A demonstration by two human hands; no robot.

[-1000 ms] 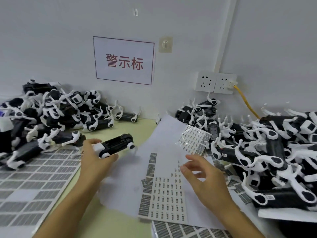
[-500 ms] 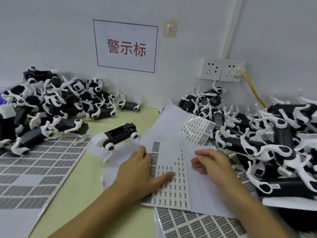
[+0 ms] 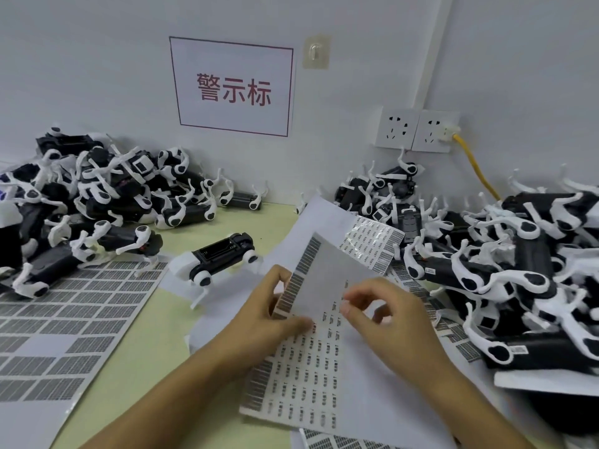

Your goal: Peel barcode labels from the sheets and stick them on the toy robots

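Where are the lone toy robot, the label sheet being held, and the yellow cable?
Toy robot (image 3: 223,254), head view, on its black body.
Label sheet (image 3: 308,371), head view, on its printed middle.
Yellow cable (image 3: 475,163), head view, mid-length below the plug.

1 head-worn view looks forward and down, close over the table (image 3: 152,338).

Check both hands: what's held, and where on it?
Left hand grips the barcode label sheet by its left edge, thumb on top. Right hand pinches at the sheet's middle; whether a label is between its fingertips cannot be told.
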